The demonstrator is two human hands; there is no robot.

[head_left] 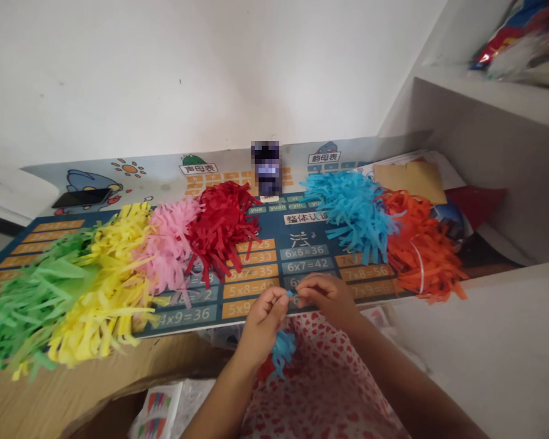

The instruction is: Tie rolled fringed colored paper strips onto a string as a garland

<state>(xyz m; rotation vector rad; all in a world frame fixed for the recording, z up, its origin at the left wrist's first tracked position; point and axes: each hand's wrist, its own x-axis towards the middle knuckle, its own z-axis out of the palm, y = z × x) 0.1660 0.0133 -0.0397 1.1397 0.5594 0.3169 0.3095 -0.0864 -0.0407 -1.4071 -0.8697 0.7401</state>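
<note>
My left hand (266,314) pinches the top of a blue paper tassel (283,349); its small blue tip pokes out between thumb and forefinger. The cut strips dangle below the hand, over my lap, with a bit of red paper (265,369) beside them. Close on the right of that tip, my right hand (327,297) is closed with thumb and fingertips together. Whatever those fingertips may hold is too small to make out. Both hands are at the table's front edge.
Fringed paper piles lie across the printed table mat (256,311): green (41,292), yellow (114,280), pink (171,244), red (224,228), blue (357,210) and orange (423,250). A dark phone (83,197) leans at the back left. A pixelated object (266,169) stands against the wall.
</note>
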